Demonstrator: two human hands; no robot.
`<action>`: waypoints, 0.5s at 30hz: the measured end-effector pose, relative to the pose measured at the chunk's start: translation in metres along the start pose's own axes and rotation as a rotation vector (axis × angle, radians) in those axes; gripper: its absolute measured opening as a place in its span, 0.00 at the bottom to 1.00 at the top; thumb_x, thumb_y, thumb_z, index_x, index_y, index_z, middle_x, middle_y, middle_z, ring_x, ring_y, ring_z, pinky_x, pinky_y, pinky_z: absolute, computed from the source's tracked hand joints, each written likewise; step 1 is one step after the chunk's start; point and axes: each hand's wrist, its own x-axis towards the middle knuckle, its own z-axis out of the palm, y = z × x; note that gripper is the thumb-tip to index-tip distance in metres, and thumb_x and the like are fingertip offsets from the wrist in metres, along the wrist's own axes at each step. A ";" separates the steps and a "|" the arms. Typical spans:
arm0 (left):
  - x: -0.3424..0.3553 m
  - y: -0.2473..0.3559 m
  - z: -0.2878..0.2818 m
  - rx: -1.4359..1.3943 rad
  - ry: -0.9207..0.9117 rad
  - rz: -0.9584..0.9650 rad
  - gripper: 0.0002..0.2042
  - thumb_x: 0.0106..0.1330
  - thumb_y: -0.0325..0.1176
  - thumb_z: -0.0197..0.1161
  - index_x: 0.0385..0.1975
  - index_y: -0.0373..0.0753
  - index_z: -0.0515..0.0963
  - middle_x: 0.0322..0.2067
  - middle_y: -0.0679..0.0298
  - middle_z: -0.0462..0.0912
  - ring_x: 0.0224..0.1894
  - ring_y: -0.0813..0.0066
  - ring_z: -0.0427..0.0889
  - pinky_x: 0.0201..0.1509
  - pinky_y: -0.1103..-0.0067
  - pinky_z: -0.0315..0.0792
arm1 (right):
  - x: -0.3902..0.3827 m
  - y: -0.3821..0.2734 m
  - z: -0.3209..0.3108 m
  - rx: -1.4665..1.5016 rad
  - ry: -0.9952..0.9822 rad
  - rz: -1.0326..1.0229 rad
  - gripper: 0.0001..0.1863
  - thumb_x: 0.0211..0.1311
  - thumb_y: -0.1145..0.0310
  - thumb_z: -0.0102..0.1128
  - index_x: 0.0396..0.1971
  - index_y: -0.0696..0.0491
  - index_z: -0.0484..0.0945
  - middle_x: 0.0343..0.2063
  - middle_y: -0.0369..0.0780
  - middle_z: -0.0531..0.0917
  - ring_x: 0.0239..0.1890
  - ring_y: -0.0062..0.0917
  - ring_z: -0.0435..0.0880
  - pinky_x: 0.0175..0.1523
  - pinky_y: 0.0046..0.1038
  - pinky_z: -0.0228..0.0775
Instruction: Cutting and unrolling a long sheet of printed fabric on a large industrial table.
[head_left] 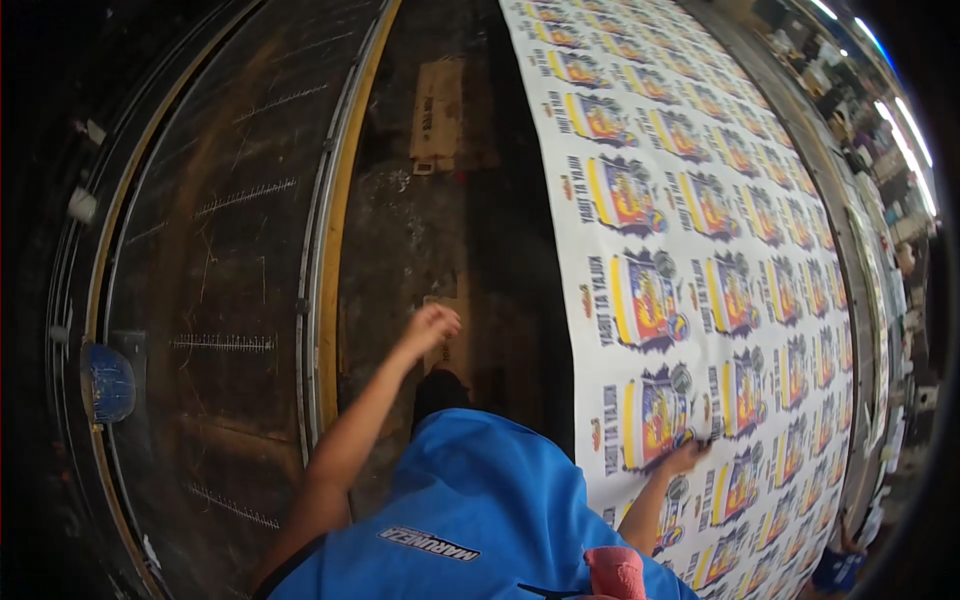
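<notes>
A long white sheet (590,400) covers the table on my right, printed with rows of repeated colourful motifs. Over it is my right hand (686,458), its fingers closed around a small dark thing (704,447) too small to name. My left hand (432,326) hangs in the air above the dark aisle floor. Its fingers are loosely curled, and nothing shows in them. A flattened piece of cardboard (447,290) lies on the floor beneath that hand.
To my left stands a long dark table (230,270) with a yellowish edge strip (345,150) and scratched marks. A blue tub (110,383) sits by its far rim. More cardboard (440,110) lies ahead. Another person (838,568) in blue is at the lower right.
</notes>
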 end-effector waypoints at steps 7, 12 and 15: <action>0.114 0.104 -0.218 -0.255 0.555 0.123 0.09 0.73 0.39 0.58 0.45 0.43 0.77 0.38 0.68 0.84 0.43 0.80 0.83 0.46 0.82 0.74 | -0.048 -0.266 0.330 0.287 -0.610 -0.443 0.29 0.65 0.78 0.53 0.67 0.60 0.62 0.64 0.48 0.70 0.66 0.38 0.68 0.68 0.34 0.63; 0.181 0.148 -0.335 -0.169 0.748 0.175 0.12 0.73 0.39 0.59 0.49 0.40 0.77 0.41 0.68 0.83 0.45 0.78 0.82 0.51 0.80 0.74 | -0.086 -0.393 0.475 0.149 -0.644 -0.742 0.29 0.63 0.78 0.53 0.66 0.57 0.65 0.62 0.47 0.73 0.65 0.41 0.70 0.69 0.34 0.59; 0.242 0.168 -0.400 -0.173 0.795 0.125 0.13 0.73 0.40 0.58 0.50 0.40 0.77 0.44 0.66 0.83 0.49 0.77 0.81 0.52 0.79 0.73 | -0.059 -0.411 0.533 0.126 -0.634 -0.353 0.26 0.68 0.75 0.51 0.65 0.62 0.64 0.62 0.50 0.72 0.65 0.37 0.71 0.68 0.33 0.62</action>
